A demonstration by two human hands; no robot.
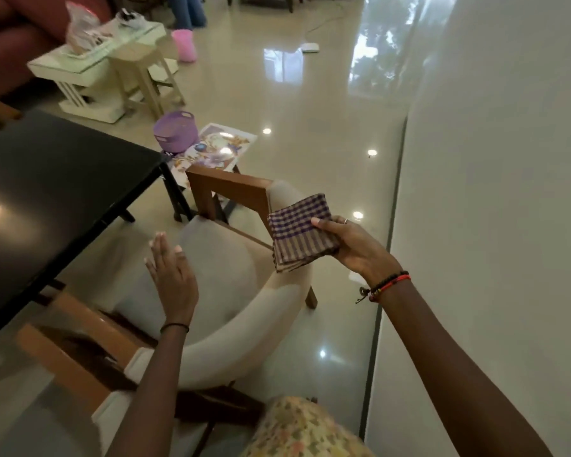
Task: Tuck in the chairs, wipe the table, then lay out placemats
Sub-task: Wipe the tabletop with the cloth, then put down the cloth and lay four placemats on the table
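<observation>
Glossy pale floor (294,103) is reflecting ceiling lights. Dark tabletop (47,179) is filling the left side. Cream-cushioned chair (231,268) is standing out from its edge, near the corner. Person's right hand (353,245) is holding a folded purple-checked cloth (300,232) above the chair's backrest, thumb pinching on top, fingers underneath. Their left hand (173,275) is hovering over the seat, fingers straight, holding nothing. Floral mats (221,146) are lying beyond the chair, purple basket (175,131) beside them.

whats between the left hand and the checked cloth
In the head view, only the cream chair shows between the left hand and the checked cloth the right hand holds.
</observation>
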